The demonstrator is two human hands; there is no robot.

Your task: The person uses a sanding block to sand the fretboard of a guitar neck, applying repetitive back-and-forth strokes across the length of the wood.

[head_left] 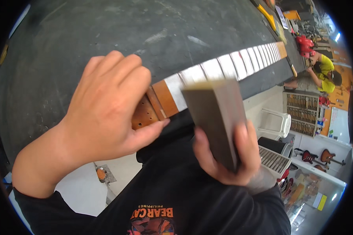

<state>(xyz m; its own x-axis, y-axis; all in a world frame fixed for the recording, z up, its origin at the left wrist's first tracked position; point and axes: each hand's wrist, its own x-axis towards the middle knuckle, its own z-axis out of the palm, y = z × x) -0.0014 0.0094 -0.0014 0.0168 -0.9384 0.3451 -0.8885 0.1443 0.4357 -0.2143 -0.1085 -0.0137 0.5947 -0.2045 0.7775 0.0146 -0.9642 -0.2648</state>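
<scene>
A guitar neck (pixel 213 69) lies across the dark workbench (pixel 117 27), running from the middle toward the far right. White tape covers the fingerboard between its frets, and bare brown wood shows at both ends. My left hand (pixel 110 98) wraps over the brown headstock (pixel 145 113), thumb on the near edge beside the nut slot; it hides much of the headstock. In my right hand (pixel 241 172) is a dark rectangular sanding block (pixel 213 117) with a yellowish top end. The block is held tilted up, in front of the near edge of the neck, and is slightly blurred.
A yellow-handled tool (pixel 267 16) lies at the bench's far right, near a wooden-handled tool (pixel 293 70). Beyond the bench are a person in a yellow shirt (pixel 326 70), a red vise (pixel 304 46), a white stool (pixel 274 122), a rack (pixel 301 113) and hanging guitars (pixel 309 156).
</scene>
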